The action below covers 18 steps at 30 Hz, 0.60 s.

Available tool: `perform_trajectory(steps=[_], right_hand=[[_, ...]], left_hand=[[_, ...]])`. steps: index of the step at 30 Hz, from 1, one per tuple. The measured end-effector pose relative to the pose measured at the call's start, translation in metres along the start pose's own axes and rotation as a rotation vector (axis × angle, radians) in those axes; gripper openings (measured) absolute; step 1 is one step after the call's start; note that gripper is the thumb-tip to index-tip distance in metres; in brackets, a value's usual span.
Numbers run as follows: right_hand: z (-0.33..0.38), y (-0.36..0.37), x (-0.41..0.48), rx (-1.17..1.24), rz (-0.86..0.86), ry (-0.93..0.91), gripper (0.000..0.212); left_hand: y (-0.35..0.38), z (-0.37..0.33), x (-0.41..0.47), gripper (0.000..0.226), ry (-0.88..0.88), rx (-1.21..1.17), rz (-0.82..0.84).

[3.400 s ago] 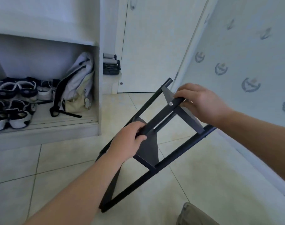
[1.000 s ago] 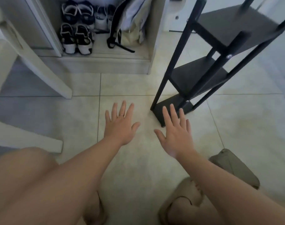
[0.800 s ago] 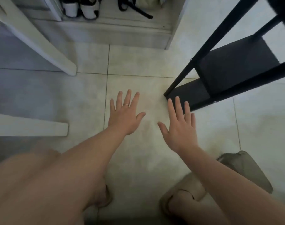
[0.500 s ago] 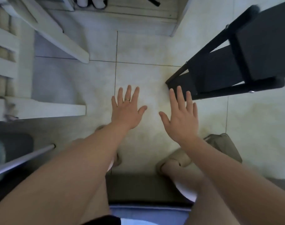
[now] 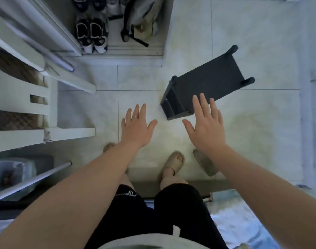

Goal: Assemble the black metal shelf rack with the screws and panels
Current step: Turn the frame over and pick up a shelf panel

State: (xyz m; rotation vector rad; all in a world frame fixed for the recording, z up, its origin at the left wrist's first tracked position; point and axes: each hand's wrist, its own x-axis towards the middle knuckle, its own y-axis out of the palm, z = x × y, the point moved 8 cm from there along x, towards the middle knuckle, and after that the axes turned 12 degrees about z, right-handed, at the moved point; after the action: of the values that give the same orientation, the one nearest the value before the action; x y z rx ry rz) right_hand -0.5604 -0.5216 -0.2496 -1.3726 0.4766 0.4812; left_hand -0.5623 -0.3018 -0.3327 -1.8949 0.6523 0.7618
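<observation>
Both left hand [image 5: 135, 131] and right hand [image 5: 208, 129] stay spread, rack [image 5: 207, 81] farther below.

A pale tiled floor [image 5: 252, 132] is running across the area. At the top, a pair of black-and-white sneakers [image 5: 91, 35] is standing toes-out on the ledge of an open white alcove [image 5: 128, 51], with more shoes [image 5: 92, 4] sitting behind them. A grey-and-beige bag [image 5: 141, 17] is leaning just beside the sneakers, its black straps trailing toward the ledge. At left, a white chair frame [image 5: 13, 90] is standing. Below it, a lined bin [image 5: 8, 173] is sitting, with a pale pole [image 5: 33, 180] slanting across it. Beige slippers [image 5: 173, 164] are being worn; a darker loose slipper [image 5: 204, 164] is lying nearby, partly hidden. A blue-white rug [image 5: 234, 221] is showing at lower right.
</observation>
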Motion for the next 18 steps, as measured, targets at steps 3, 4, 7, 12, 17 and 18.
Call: perform_trajectory(steps=[3,4,7,12,17,18], right_hand=[[-0.046,-0.027,0.012,0.015,0.0,0.005,0.074],[-0.061,-0.034,0.017,0.017,0.002,0.013,0.074],[-0.101,-0.05,0.04,-0.003,0.02,0.051,0.074],[-0.153,-0.062,0.099,0.041,0.072,0.153,0.074],[-0.188,-0.061,0.162,0.092,0.141,0.269,0.073],[-0.195,-0.059,0.173,0.11,0.156,0.297,0.073]], left_hand=[[0.006,-0.034,0.007,0.073,-0.026,-0.113,0.031],[0.009,-0.043,0.01,0.074,-0.038,-0.159,0.053],[0.017,-0.065,0.026,0.076,-0.082,-0.349,0.133],[0.021,-0.096,0.067,0.078,-0.197,-0.648,0.231],[0.021,-0.114,0.106,0.074,-0.272,-0.716,0.319],[0.021,-0.117,0.114,0.07,-0.276,-0.739,0.336]])
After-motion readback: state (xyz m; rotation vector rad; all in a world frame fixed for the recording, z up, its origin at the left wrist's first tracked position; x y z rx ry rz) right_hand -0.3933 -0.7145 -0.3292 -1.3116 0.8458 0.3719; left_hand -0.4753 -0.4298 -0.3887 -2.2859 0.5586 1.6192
